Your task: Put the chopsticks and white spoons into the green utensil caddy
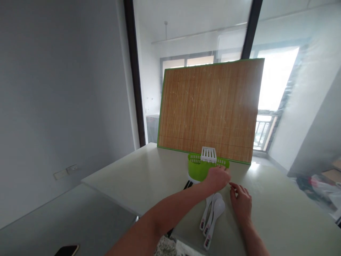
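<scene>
With the left hand [217,177] curled over the near rim of the green utensil holder [198,170], steady it there while the right hand [242,203], fingers loosely spread and empty, hovers just beside the white spoons [213,212].

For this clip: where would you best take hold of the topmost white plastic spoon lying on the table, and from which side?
Probably by the narrow handle of the topmost white plastic spoon, pinched across its width from above and from the near side. The three overlapping spoons fan out at the handles, which point toward the person, while the bowls bunch together near the left hand and right hand.
</scene>
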`<state>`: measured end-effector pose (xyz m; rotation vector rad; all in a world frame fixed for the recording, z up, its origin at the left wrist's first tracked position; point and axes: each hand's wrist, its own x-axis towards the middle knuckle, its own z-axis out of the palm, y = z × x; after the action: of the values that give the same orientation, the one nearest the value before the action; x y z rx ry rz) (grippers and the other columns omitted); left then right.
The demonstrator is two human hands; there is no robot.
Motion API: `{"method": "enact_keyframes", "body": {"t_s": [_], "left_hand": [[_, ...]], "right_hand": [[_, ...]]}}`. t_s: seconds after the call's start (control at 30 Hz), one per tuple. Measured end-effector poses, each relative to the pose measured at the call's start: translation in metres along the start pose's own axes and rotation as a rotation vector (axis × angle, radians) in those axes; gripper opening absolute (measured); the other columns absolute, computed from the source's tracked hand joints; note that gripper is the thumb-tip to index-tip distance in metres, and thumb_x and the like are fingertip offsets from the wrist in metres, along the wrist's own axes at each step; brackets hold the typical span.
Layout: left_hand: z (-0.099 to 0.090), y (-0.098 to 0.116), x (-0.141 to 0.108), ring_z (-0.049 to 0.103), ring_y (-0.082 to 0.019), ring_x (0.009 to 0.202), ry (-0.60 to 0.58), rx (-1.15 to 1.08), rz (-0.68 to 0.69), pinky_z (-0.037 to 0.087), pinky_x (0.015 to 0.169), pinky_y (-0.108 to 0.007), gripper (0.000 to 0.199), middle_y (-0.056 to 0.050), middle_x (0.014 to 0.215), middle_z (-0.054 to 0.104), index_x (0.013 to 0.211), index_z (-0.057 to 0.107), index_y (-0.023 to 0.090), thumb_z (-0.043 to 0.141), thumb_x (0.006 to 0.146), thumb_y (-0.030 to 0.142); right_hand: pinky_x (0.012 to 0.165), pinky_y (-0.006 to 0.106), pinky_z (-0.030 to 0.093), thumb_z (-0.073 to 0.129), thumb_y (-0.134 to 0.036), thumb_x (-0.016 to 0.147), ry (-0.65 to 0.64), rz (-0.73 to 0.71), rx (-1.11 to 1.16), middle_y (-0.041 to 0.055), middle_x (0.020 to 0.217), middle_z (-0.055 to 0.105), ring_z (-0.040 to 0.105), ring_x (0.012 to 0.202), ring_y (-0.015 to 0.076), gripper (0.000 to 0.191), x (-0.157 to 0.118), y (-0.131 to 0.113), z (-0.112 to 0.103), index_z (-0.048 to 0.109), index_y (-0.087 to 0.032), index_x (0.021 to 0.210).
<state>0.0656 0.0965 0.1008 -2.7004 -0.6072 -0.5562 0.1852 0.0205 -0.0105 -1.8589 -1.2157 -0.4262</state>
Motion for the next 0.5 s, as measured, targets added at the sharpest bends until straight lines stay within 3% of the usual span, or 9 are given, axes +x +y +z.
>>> {"method": "enact_keyframes", "body": {"t_s": [0.1,0.17,0.3,0.37,0.5], "left_hand": [[-0.018,-0.033,-0.05,0.062,-0.02,0.096,-0.004,-0.146,-0.241,0.049,0.08,-0.032,0.036,-0.008,0.101,0.067,0.1,0.06,0.019,0.027,0.096,0.034],[-0.023,-0.064,-0.088,0.063,-0.021,0.094,-0.167,-0.182,-0.45,0.049,0.08,-0.033,0.033,-0.008,0.099,0.068,0.1,0.06,0.02,0.03,0.094,0.033],[-0.012,-0.112,-0.148,0.066,-0.026,0.087,-0.365,-0.213,-0.593,0.051,0.069,-0.034,0.026,-0.011,0.09,0.071,0.088,0.066,0.018,0.05,0.081,0.037],[-0.003,-0.117,-0.164,0.067,-0.026,0.085,-0.436,-0.246,-0.605,0.051,0.067,-0.033,0.026,-0.01,0.088,0.072,0.084,0.067,0.019,0.054,0.077,0.04],[0.007,-0.106,-0.171,0.067,-0.024,0.087,-0.501,-0.306,-0.572,0.052,0.07,-0.031,0.027,-0.009,0.09,0.073,0.084,0.069,0.021,0.056,0.075,0.042]], "right_hand": [[0.078,0.036,0.038,0.047,-0.024,0.084,0.04,-0.025,0.001,0.006,0.093,0.068,0.057,0.087,0.0245,0.022,0.0,-0.004,-0.002,0.064,-0.021,0.099],[0.079,0.037,0.038,0.047,-0.024,0.085,0.055,-0.06,-0.002,0.0054,0.094,0.068,0.057,0.09,0.0245,0.022,0.0,-0.011,-0.002,0.063,-0.022,0.099],[0.081,0.035,0.038,0.048,-0.023,0.087,0.022,-0.186,0.001,0.0033,0.095,0.068,0.055,0.092,0.0222,0.018,-0.001,-0.028,0.001,0.062,-0.023,0.098],[0.082,0.034,0.039,0.049,-0.022,0.087,-0.01,-0.252,-0.002,0.0027,0.094,0.067,0.055,0.091,0.0209,0.017,-0.003,-0.036,0.003,0.062,-0.022,0.098],[0.081,0.035,0.039,0.05,-0.021,0.088,-0.04,-0.346,-0.023,0.0029,0.093,0.067,0.054,0.09,0.021,0.016,-0.005,-0.043,0.003,0.062,-0.022,0.098]]}}
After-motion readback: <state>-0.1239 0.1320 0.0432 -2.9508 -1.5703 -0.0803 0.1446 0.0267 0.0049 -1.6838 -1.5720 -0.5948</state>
